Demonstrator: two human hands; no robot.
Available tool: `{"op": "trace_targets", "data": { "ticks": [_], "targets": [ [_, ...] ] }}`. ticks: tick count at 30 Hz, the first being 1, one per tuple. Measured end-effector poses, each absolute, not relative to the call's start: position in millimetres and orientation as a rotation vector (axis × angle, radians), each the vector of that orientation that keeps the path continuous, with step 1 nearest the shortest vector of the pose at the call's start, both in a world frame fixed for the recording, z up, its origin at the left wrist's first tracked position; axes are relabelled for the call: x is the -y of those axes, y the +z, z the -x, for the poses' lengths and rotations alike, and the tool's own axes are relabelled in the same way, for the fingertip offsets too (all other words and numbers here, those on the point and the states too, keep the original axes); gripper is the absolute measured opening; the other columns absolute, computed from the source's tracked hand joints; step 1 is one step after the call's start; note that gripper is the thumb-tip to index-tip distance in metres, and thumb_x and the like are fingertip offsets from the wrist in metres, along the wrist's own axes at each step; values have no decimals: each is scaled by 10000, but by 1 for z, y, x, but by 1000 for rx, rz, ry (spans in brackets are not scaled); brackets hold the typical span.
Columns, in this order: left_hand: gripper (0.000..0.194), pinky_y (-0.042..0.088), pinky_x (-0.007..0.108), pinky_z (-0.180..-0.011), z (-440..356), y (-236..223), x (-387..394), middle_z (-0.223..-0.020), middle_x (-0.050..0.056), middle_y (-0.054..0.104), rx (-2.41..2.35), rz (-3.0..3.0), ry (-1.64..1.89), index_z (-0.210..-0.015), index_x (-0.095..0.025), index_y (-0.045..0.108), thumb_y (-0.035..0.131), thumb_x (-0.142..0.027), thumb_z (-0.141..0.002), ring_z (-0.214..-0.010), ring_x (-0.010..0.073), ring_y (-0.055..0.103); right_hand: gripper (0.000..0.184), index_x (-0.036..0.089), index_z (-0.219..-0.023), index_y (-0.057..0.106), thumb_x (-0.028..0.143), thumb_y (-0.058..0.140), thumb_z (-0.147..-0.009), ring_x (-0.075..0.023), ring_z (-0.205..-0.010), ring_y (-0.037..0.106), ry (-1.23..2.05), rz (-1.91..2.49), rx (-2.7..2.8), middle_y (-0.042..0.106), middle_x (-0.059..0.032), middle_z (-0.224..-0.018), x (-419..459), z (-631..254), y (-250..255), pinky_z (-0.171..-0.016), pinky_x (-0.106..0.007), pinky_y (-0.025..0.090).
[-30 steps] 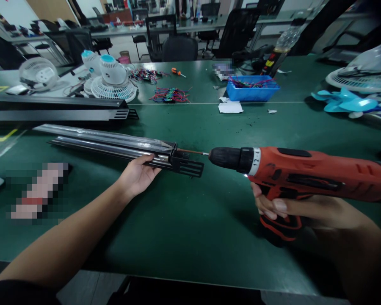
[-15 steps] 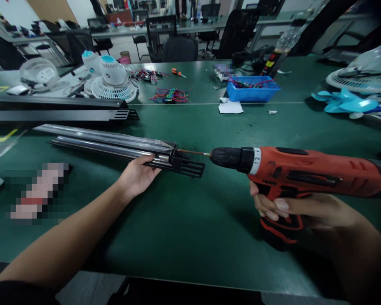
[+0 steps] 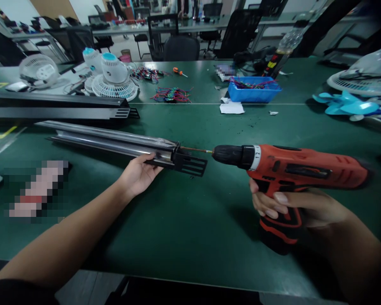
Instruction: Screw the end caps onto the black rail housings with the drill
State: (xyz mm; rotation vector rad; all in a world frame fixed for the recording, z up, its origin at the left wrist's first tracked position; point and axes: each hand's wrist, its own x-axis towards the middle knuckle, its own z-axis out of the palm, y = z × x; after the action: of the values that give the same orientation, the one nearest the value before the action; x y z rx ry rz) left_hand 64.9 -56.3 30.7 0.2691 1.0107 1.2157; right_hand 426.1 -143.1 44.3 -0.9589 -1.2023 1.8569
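Observation:
My left hand (image 3: 140, 174) is closed around the near side of a long metal profile (image 3: 114, 142), close to its right end. That end carries a black slotted bracket (image 3: 190, 164). In my right hand (image 3: 282, 205) is a red and black cordless drill (image 3: 305, 167), held by its grip and pointing left. A long thin bit (image 3: 197, 149) runs from the chuck to the profile's end, and its tip meets the upper part of the end piece. Whether the bit is turning cannot be seen.
More dark metal profiles (image 3: 57, 111) lie behind on the left. Farther back are white fan parts (image 3: 114, 80), wired circuit boards (image 3: 171, 94), an orange screwdriver (image 3: 179, 72) and a blue bin (image 3: 254, 92). Turquoise fan blades (image 3: 346, 103) lie at the right, a blurred-out item (image 3: 40, 188) at the left.
The profile's bracket end has turned slightly, so its top faces look different. The drill's rear has swung a little left and up, while the bit stays at the profile's end.

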Motion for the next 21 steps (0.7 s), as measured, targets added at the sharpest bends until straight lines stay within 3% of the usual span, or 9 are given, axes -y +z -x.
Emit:
{"op": "trace_targets", "data": {
  "ticks": [9, 16, 21],
  "targets": [
    [163, 681, 286, -835, -69, 30, 56, -911, 101, 802, -1057, -239, 1289, -1000, -110, 719, 586, -17, -997, -845, 186, 788, 372, 186, -1073, 792, 463, 905, -850, -139, -534, 556, 1979, 897, 1094, 519, 59, -542, 136, -426, 36, -622, -282, 538],
    [250, 672, 336, -1008, -74, 38, 62, -962, 95, 818, -1047, -177, 1306, -1177, -123, 735, 538, -35, -1050, -945, 186, 806, 381, 188, -1073, 789, 453, 922, -834, -142, -546, 550, 1956, 948, 1055, 528, 57, -555, 138, -426, 34, -627, -288, 539],
    [220, 672, 342, -1023, -74, 38, 64, -841, 53, 787, -1152, -175, 1339, -1071, -126, 729, 540, -13, -1062, -870, 160, 794, 376, 174, -1058, 789, 441, 924, -829, -142, -530, 526, 1969, 954, 1017, 510, 60, -549, 137, -424, 33, -620, -302, 547]
  ]
}}
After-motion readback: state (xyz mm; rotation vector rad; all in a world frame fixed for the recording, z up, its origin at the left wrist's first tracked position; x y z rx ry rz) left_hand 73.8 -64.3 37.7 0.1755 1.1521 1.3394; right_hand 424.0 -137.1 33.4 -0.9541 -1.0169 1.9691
